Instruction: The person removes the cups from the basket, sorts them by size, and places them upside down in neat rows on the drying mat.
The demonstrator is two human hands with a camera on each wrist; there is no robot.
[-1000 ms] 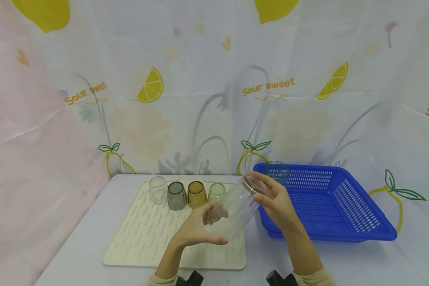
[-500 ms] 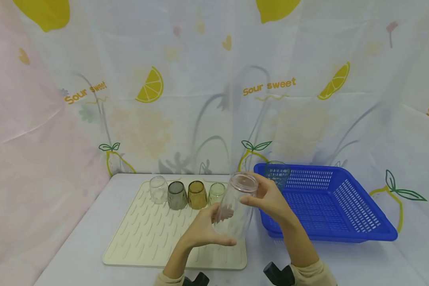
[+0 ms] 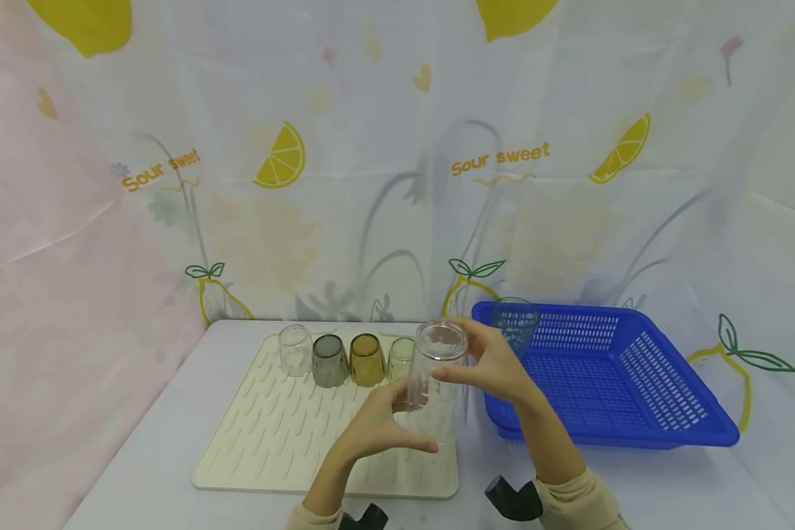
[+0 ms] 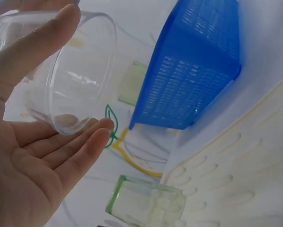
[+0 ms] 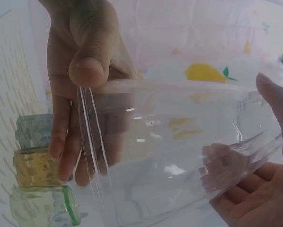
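Observation:
In the head view a tall clear glass (image 3: 440, 340) hangs in the air, base up, above the mat's right side. My right hand (image 3: 493, 364) grips it near the base, thumb in front and fingers behind. My left hand (image 3: 374, 427) is at the lower, rim end, thumb spread wide and fingers extended behind the glass. The left wrist view shows the glass rim (image 4: 82, 75) between that thumb and the fairly straight fingers; whether they press on it I cannot tell. Behind, a clear (image 3: 294, 352), a grey (image 3: 330, 362), an amber (image 3: 367, 361) and a green glass (image 3: 400, 355) stand in a row.
The row of glasses stands along the back of a cream draining mat (image 3: 278, 442). To the right lies a blue slotted basket (image 3: 676, 383), with a bluish-green tinted glass (image 3: 517, 324) at its back left corner. A lemon-print cloth (image 3: 371, 221) hangs behind the table.
The clear glass has turned from leaning right to nearly upright, base up, as my right hand moved left with it. My left hand shifted slightly right.

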